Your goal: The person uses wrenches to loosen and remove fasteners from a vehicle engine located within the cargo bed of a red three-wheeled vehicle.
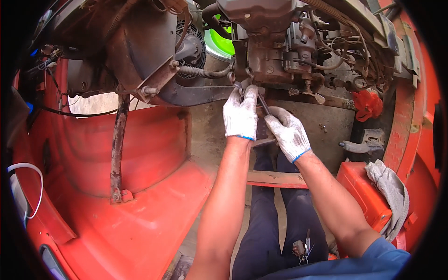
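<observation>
My left hand (pixel 241 115), in a soiled white knit glove, reaches up to the lower edge of the engine (pixel 268 58). Its fingers are curled at the end of a dark metal arm (pixel 200 94), around a small part that they mostly hide. Close to its right, my right hand (pixel 287 133) wears a matching glove. Those fingers are closed on a slim metal tool shaft (pixel 263 103) that slants up toward the left fingertips. The tool's far end is hidden, so its exact kind does not show. A metal ring (pixel 231 76) sits just above the left fingers.
A red body panel (pixel 135 210) fills the left, with a rusty strut (pixel 119 149) rising from it. A red crossbar (pixel 276 178) passes over my legs. At right are a red box (pixel 361 189), a grey cloth (pixel 391 196) and a red rag (pixel 367 104). A green basin (pixel 221 43) lies beyond.
</observation>
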A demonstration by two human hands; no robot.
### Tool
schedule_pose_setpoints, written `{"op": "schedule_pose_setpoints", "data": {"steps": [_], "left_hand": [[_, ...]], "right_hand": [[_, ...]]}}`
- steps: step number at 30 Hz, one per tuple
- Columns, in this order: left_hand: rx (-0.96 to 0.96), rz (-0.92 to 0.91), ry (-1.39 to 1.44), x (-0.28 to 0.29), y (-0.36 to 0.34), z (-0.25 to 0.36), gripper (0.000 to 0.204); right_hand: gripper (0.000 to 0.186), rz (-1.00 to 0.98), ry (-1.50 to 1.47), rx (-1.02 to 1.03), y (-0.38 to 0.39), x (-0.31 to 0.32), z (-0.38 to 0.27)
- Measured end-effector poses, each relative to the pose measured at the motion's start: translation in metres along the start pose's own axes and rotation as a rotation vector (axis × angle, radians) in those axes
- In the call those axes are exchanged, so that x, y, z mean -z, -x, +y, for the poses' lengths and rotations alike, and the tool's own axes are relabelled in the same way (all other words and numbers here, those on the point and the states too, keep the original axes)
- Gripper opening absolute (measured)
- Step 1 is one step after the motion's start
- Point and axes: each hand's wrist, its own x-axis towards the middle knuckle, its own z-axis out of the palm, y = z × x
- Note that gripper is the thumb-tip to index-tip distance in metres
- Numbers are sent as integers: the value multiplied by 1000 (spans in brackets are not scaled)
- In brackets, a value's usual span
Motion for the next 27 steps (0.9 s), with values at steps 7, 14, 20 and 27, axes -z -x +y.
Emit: {"op": "schedule_pose_setpoints", "data": {"steps": [7, 14, 20, 27], "left_hand": [[-295, -26, -102, 9, -96, 15, 40], [-174, -139, 235, 15, -150, 30, 21], [-120, -221, 278, 20, -153, 17, 29], [20, -330, 417, 21, -129, 7, 30]], "right_hand": [[42, -37, -87, 94, -106, -45, -9], [41, 31, 48, 130, -160, -71, -20], [37, -94, -333, 31, -137, -43, -4], [37, -242, -516, -181, -111, -9, -11]]}}
